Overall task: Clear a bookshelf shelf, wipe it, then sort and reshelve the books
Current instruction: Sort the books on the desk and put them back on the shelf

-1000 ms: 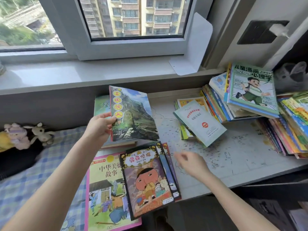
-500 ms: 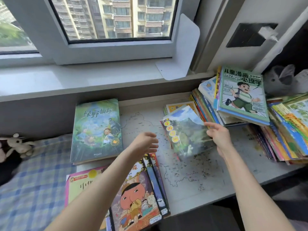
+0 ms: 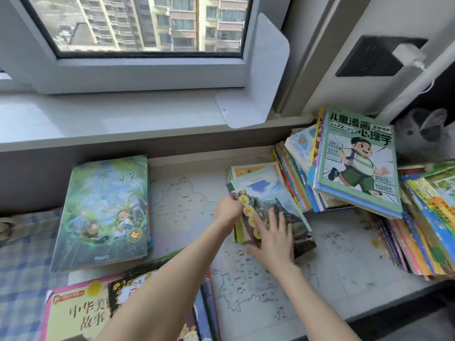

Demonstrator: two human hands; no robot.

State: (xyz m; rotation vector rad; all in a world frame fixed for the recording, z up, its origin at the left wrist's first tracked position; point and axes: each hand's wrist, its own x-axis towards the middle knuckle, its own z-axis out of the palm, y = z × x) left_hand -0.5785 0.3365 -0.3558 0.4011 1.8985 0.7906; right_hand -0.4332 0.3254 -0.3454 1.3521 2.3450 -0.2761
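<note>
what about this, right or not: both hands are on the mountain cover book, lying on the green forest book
No: the left hand and right hand are on the mountain cover book, but the head view shows it on the middle pile, not the green forest book.

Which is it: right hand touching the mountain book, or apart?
Touching. Head view shows the right hand lying flat on the mountain book, fingers spread across its cover.
</note>
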